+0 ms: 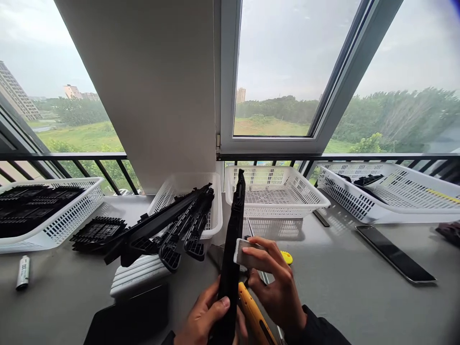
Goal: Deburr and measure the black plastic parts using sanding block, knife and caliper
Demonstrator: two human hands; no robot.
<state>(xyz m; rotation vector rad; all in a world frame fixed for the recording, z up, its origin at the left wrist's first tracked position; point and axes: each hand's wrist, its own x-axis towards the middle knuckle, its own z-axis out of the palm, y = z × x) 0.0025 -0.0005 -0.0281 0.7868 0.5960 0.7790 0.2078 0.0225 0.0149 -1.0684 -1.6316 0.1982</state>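
Note:
My left hand is wrapped round the lower end of a long black plastic strip, which stands nearly upright before me. In my right hand a small pale grey block, sponge-like in look, is pinched between thumb and fingers. The block touches the right edge of the strip, about halfway up. Beneath my hands lies a yellow-orange tool, partly covered. Left of the strip, several similar black plastic parts lean across the rim of a white basket.
White baskets stand along the back, including one in the middle, one at right and one at left with black parts. A phone-like black slab, a marker-like tube and a dark flat panel lie on the table.

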